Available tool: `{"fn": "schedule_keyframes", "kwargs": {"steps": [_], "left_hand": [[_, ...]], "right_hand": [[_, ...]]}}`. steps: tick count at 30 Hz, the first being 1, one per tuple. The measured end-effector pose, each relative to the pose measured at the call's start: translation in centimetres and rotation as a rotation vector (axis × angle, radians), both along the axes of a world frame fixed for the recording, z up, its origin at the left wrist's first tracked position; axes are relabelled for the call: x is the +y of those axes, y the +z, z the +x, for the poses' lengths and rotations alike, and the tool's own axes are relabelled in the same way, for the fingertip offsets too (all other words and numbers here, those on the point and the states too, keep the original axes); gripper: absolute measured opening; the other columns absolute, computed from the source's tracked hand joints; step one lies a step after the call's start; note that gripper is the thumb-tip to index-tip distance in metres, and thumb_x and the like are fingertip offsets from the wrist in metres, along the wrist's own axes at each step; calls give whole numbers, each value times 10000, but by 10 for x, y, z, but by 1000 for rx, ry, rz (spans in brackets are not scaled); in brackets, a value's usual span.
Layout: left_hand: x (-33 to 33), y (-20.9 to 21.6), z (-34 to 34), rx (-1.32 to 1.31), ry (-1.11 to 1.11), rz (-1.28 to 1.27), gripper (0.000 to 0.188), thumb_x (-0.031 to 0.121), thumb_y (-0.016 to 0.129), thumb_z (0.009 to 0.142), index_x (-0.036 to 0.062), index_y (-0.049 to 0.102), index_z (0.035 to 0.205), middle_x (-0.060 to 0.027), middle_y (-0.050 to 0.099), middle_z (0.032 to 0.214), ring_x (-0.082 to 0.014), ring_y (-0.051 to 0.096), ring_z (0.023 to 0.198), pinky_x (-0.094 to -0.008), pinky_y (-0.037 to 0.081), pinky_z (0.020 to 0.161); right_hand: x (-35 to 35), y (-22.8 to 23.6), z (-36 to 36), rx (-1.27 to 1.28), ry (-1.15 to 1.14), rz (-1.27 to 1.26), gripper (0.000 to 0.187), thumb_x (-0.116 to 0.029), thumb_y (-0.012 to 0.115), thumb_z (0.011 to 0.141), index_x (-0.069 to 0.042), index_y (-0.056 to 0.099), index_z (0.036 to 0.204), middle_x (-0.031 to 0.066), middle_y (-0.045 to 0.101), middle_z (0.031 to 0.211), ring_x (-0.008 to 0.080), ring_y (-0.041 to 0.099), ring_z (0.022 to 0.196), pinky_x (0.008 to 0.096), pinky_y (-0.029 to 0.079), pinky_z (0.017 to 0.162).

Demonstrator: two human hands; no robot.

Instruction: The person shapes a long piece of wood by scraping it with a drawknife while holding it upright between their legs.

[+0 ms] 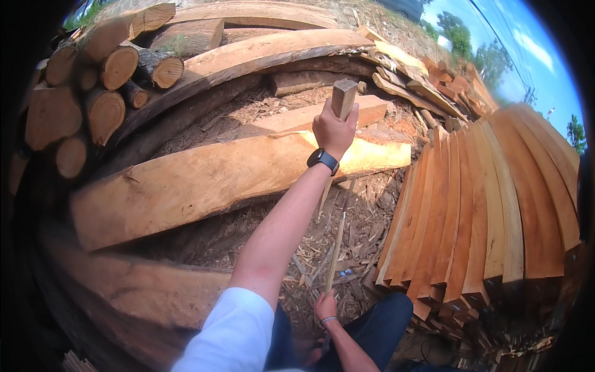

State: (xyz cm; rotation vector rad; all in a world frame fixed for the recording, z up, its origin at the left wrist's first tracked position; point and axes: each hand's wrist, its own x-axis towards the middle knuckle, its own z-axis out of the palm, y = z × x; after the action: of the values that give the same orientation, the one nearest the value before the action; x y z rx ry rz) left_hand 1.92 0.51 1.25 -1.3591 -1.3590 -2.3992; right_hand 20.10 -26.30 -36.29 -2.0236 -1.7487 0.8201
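Note:
My left hand (335,131), a dark watch on its wrist, reaches far forward over the slabs. Its fingers are wrapped round a square-ended piece of wood (344,96), whose end sticks up above the fist. How far the piece runs down behind the hand and arm is hidden. Low in the view, my right hand (326,306) is closed round the near end of a thin wooden stick (336,251). That stick slants up and away over the chip-covered ground. A broad, pale wooden slab (180,183) lies beneath and left of my left hand.
Cut logs (119,67) are piled at the far left. Stacked reddish-brown planks (474,204) fill the right side. A long curved slab (266,51) lies across the back, with rough offcuts (418,90) at its right end. Another slab (161,288) lies near left. Wood chips (310,248) litter the ground.

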Motion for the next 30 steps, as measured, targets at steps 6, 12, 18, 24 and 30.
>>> {"fn": "schedule_keyframes", "kwargs": {"steps": [6,12,18,24,30], "left_hand": [[-4,6,5,-22,-28,7,335,322,727,782,24,624,894,-203,679,731,-378,677,694,-432,540,629],[-1,2,4,-3,-20,-28,334,316,730,779,22,631,903,-196,683,737,-366,682,696,-420,542,627],[-3,2,1,-26,-66,-4,338,308,735,765,15,630,898,-186,687,741,-358,688,703,-412,541,628],[3,4,4,-50,-145,34,299,252,736,738,9,636,881,-158,684,719,-301,690,649,-374,537,624],[8,-2,-18,-34,-595,-49,158,108,715,797,2,603,761,-64,644,636,-110,620,534,-257,509,509]], "right_hand": [[-7,-27,15,-60,158,-296,326,-178,526,895,73,500,1101,331,637,850,479,645,796,538,530,713],[3,-8,4,-31,43,28,291,-185,552,882,78,545,1006,338,637,849,484,640,815,538,526,743],[-1,-19,11,-64,136,-167,316,-213,554,884,78,543,1007,340,636,871,485,629,888,547,506,805],[0,-73,23,29,121,-113,291,-238,559,902,37,547,995,237,630,746,395,637,662,497,522,610],[32,4,29,1263,-124,-799,164,-231,533,954,-75,516,1002,25,433,561,149,404,389,321,377,384]]}}
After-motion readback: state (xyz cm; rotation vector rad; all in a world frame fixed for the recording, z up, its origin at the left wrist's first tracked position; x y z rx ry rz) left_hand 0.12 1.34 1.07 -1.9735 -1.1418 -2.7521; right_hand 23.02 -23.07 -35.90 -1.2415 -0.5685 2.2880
